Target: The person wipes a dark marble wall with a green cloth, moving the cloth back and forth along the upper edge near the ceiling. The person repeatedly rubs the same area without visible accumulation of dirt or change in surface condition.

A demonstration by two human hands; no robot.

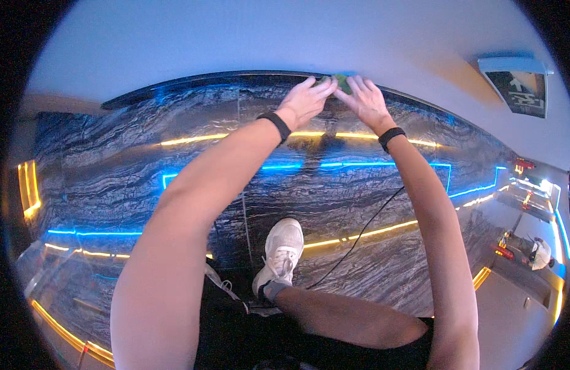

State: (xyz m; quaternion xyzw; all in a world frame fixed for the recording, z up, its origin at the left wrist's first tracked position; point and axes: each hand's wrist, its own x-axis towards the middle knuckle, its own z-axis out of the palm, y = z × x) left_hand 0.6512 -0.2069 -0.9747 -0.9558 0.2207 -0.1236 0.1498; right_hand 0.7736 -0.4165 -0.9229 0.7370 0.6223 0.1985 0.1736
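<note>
Both my hands reach forward to the base of the pale wall, where a dark skirting board (197,76) runs along the edge of the stone-patterned floor. Between them is a small green cloth (342,83), partly hidden by fingers. My left hand (309,99) pinches its left side with the fingers bunched. From the right, my right hand (364,102) presses on it, thumb towards the left fingertips. The hands almost touch each other. A black band (276,127) circles my left wrist and another black band (391,138) my right.
A thin black cable (364,231) crosses the glossy floor (141,185), which shows yellow and blue light lines. My white shoe (285,243) is planted below my hands. A white-framed panel (516,88) is at the upper right. Shiny furniture with a white object (541,253) stands far right.
</note>
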